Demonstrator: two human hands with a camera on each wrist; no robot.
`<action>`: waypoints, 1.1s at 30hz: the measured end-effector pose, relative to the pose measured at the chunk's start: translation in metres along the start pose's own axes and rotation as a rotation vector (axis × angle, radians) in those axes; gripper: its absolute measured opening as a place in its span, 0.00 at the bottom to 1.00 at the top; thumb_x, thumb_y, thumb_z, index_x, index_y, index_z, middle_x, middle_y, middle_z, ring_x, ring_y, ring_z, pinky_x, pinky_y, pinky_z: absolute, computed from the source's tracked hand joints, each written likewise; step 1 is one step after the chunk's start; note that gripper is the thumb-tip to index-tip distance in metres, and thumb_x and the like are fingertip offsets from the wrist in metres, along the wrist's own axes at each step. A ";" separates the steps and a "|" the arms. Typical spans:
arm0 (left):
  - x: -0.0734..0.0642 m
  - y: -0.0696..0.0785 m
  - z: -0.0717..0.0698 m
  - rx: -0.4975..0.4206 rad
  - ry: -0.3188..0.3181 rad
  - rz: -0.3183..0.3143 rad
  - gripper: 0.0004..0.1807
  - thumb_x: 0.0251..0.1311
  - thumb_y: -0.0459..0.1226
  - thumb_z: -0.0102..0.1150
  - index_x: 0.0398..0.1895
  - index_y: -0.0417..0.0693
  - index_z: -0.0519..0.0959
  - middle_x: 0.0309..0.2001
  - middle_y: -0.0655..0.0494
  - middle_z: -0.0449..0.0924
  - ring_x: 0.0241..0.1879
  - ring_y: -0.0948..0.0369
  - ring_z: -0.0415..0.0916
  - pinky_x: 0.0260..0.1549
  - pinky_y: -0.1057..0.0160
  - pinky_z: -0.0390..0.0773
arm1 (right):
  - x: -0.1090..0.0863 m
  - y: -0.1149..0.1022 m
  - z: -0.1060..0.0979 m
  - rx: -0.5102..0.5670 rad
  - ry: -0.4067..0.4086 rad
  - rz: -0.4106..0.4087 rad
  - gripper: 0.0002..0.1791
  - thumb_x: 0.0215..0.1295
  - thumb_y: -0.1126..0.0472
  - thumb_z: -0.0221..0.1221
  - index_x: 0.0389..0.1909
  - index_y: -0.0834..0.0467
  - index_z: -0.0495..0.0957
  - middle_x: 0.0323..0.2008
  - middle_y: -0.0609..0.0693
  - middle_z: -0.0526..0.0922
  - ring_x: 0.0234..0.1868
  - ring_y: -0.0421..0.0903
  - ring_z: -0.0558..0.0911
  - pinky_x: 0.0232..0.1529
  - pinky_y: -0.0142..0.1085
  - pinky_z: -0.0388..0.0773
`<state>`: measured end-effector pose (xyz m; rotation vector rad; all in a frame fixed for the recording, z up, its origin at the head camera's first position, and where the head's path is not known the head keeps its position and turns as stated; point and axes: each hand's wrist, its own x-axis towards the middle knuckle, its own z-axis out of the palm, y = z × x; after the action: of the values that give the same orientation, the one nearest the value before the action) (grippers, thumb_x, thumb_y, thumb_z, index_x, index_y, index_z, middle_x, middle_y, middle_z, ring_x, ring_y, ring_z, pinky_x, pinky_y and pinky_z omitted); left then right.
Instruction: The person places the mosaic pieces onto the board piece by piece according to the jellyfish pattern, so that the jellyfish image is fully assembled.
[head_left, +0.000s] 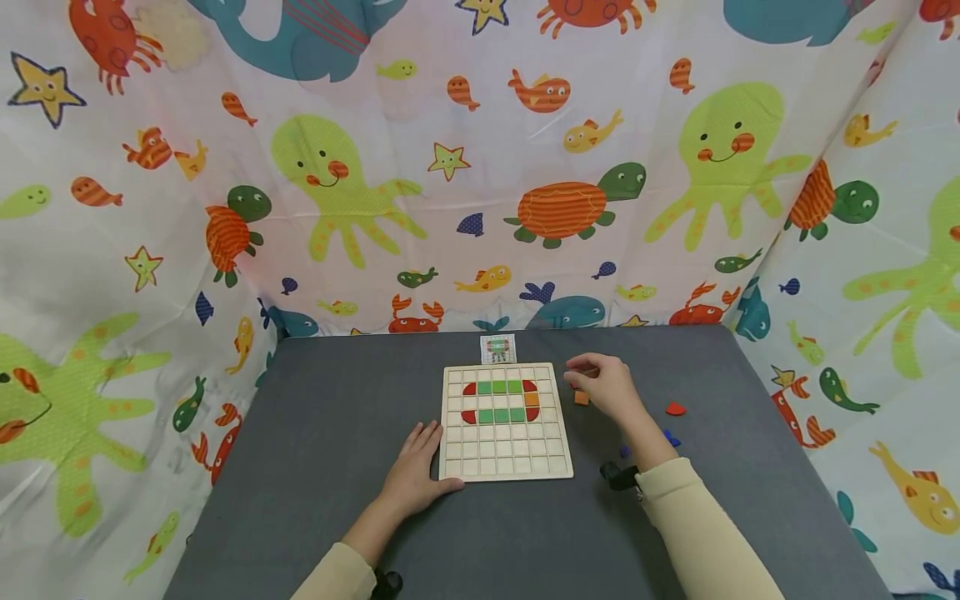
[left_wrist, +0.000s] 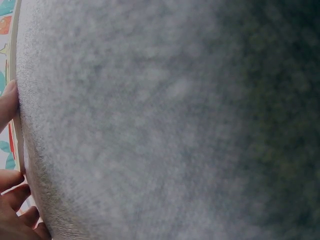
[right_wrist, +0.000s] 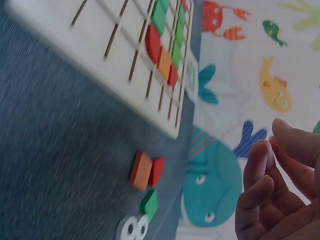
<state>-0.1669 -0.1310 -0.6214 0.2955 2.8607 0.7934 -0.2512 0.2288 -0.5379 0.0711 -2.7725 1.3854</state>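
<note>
A pale wooden grid board [head_left: 506, 447] lies on the dark table with green squares [head_left: 501, 415], red rounded pieces [head_left: 469, 416] and an orange square [head_left: 532, 399] in its cells. My left hand [head_left: 412, 471] rests at its front left corner, fingers along the left edge and thumb by the front edge. To the right of the board, my right hand [head_left: 606, 385] hovers with bent fingers over a loose orange block [head_left: 581, 398]. Nothing shows between the thumb and fingers in the right wrist view. That view also shows a loose red piece [right_wrist: 157, 171] beside the orange block.
A small picture card [head_left: 498, 349] touches the board's far edge. Another red piece [head_left: 676, 409] and blue pieces [head_left: 671, 438] lie further right, partly behind the right forearm. A green piece [right_wrist: 149, 205] and white eye-shaped pieces [right_wrist: 132, 228] lie near the orange block. A sea-animal curtain surrounds the table.
</note>
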 end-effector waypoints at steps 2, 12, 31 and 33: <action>0.000 0.000 0.000 -0.002 -0.001 0.000 0.59 0.49 0.60 0.75 0.79 0.45 0.58 0.79 0.48 0.55 0.80 0.46 0.45 0.70 0.41 0.63 | 0.001 0.008 -0.005 -0.011 0.008 0.011 0.14 0.67 0.54 0.66 0.50 0.54 0.85 0.45 0.54 0.88 0.43 0.52 0.86 0.37 0.42 0.83; 0.001 -0.001 0.001 0.004 0.000 -0.004 0.59 0.49 0.60 0.74 0.80 0.47 0.57 0.80 0.50 0.54 0.80 0.47 0.44 0.71 0.41 0.62 | 0.002 0.035 -0.012 -0.030 0.008 0.071 0.17 0.68 0.53 0.66 0.52 0.57 0.84 0.46 0.55 0.88 0.45 0.54 0.85 0.38 0.41 0.82; 0.001 0.000 0.000 -0.003 -0.004 -0.002 0.59 0.49 0.60 0.75 0.80 0.46 0.57 0.80 0.49 0.54 0.80 0.46 0.44 0.70 0.40 0.62 | 0.009 0.062 0.011 -0.205 -0.123 0.119 0.20 0.62 0.61 0.70 0.54 0.60 0.83 0.51 0.60 0.84 0.54 0.61 0.80 0.56 0.57 0.75; 0.001 0.000 0.001 0.000 -0.007 -0.005 0.59 0.49 0.61 0.74 0.80 0.46 0.57 0.80 0.49 0.54 0.80 0.46 0.44 0.71 0.40 0.62 | 0.009 0.062 0.012 -0.250 -0.127 0.116 0.20 0.62 0.60 0.70 0.54 0.60 0.84 0.51 0.60 0.85 0.52 0.60 0.81 0.53 0.56 0.77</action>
<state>-0.1678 -0.1306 -0.6222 0.2910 2.8536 0.7894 -0.2640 0.2565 -0.5937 -0.0110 -3.0768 1.0781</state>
